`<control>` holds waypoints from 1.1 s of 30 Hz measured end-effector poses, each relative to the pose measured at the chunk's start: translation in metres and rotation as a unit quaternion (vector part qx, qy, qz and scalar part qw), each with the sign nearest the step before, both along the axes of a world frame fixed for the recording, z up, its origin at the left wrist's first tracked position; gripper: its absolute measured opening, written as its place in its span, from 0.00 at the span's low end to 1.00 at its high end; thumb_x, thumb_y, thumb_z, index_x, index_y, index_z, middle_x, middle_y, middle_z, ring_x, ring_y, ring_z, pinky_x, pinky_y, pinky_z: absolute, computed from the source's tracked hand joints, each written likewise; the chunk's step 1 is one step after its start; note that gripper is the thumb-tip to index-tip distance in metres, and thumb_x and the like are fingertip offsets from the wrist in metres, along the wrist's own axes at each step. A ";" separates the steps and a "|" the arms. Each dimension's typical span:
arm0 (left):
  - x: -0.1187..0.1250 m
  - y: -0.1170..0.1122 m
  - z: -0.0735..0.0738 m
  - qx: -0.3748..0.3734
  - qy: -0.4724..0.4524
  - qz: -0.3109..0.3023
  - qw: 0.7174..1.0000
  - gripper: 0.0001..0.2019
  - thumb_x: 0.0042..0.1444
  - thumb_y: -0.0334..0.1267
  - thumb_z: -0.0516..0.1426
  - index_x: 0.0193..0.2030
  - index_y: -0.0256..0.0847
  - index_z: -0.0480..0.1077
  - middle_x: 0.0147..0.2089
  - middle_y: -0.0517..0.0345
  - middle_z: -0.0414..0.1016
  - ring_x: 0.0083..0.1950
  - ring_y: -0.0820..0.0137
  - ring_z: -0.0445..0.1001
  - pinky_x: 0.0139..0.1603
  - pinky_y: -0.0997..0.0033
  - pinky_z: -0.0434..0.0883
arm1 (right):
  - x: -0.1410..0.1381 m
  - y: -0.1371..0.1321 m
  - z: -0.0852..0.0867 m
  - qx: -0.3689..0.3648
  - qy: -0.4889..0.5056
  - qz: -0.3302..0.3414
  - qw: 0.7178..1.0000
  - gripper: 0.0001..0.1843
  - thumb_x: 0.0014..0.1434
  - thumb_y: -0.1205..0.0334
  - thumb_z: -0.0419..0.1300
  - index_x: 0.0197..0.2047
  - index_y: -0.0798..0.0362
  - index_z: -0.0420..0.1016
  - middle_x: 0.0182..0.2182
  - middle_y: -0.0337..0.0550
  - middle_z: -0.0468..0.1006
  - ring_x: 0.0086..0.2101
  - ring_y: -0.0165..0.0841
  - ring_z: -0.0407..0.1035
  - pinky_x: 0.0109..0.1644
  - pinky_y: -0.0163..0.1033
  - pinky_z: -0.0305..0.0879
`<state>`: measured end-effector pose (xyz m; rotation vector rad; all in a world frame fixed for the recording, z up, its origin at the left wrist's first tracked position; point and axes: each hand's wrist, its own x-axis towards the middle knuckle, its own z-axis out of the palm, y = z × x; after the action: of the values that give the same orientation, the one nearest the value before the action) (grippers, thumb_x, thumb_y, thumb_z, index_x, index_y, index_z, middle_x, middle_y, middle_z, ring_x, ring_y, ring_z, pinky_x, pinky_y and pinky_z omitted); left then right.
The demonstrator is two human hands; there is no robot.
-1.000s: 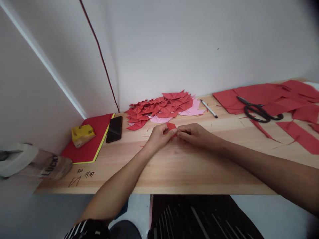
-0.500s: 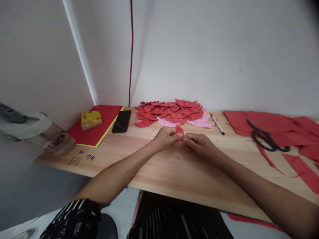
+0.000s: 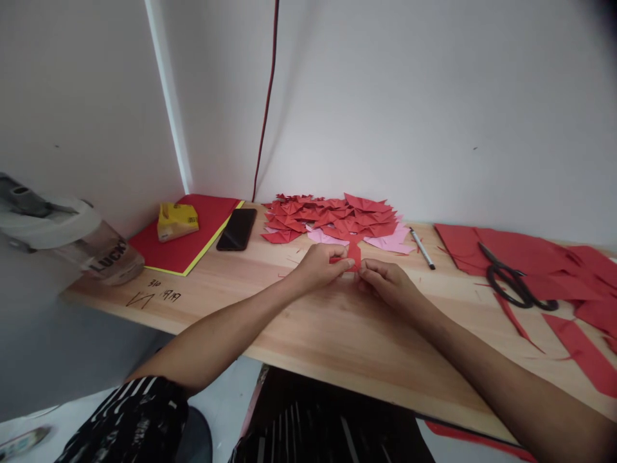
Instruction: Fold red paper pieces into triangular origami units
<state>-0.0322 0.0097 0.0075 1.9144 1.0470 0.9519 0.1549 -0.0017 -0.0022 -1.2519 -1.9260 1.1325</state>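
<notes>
Between my fingers is a small folded piece of red paper (image 3: 354,254), held up just above the wooden table. My left hand (image 3: 322,265) pinches its left side, thumb in front. At its lower right edge, my right hand (image 3: 383,275) has thumb and forefinger closed on the paper. Just beyond them lies a heap of folded red paper pieces (image 3: 332,215), with some pink folded paper (image 3: 388,241) under its front edge. The paper's lower part is partly hidden by my fingers.
To the right are black-handled scissors (image 3: 513,283), red paper sheets (image 3: 463,241) and cut strips. A marker (image 3: 422,248) lies behind my right hand. On the left are a phone (image 3: 237,229), a yellow packet (image 3: 177,222) on red paper, and a clear bottle (image 3: 113,257) at the table's edge.
The red paper in my fingers has changed outline, from a pointed top to a narrower middle with a wider top. My hands stay close together; the camera view has shifted slightly.
</notes>
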 end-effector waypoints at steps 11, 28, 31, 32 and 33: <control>0.001 -0.004 0.002 0.041 0.020 0.009 0.999 0.13 0.56 0.37 0.54 0.22 0.37 0.61 0.22 0.66 0.58 0.26 0.77 0.57 0.30 0.76 0.55 | 0.002 0.002 -0.003 -0.005 0.021 0.009 1.000 0.15 0.60 0.53 0.51 0.26 0.52 0.67 0.21 0.36 0.67 0.21 0.27 0.56 0.25 0.35 0.51; -0.001 0.004 -0.005 -0.155 -0.123 -0.117 0.973 0.17 0.54 0.47 0.57 0.26 0.34 0.65 0.22 0.61 0.65 0.22 0.78 0.63 0.23 0.77 0.60 | 0.004 0.000 -0.009 -0.042 0.072 0.058 0.995 0.23 0.61 0.41 0.54 0.29 0.54 0.70 0.21 0.37 0.68 0.21 0.26 0.56 0.25 0.34 0.49; -0.001 0.004 -0.007 -0.146 -0.079 -0.112 0.980 0.17 0.56 0.48 0.56 0.28 0.33 0.68 0.24 0.59 0.68 0.23 0.77 0.63 0.24 0.77 0.60 | 0.004 0.001 -0.009 -0.021 0.045 0.079 0.996 0.24 0.62 0.42 0.53 0.28 0.53 0.71 0.22 0.38 0.70 0.23 0.28 0.59 0.28 0.35 0.53; -0.001 0.004 -0.007 -0.144 -0.075 -0.113 0.980 0.18 0.56 0.49 0.56 0.28 0.33 0.68 0.24 0.59 0.68 0.24 0.77 0.63 0.24 0.77 0.59 | 0.004 0.001 -0.009 -0.016 0.039 0.083 0.996 0.24 0.62 0.41 0.53 0.28 0.53 0.71 0.22 0.38 0.70 0.24 0.28 0.60 0.28 0.35 0.53; -0.001 0.004 -0.007 -0.143 -0.075 -0.112 0.981 0.18 0.55 0.49 0.56 0.28 0.33 0.69 0.24 0.59 0.68 0.24 0.77 0.63 0.24 0.77 0.59 | 0.004 0.002 -0.008 -0.014 0.032 0.088 0.996 0.24 0.62 0.41 0.52 0.27 0.53 0.71 0.21 0.38 0.70 0.24 0.28 0.60 0.29 0.35 0.54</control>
<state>-0.0334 0.0137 0.0002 1.6547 0.8122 0.7591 0.1588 -0.0001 -0.0099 -1.0630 -2.0082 1.2755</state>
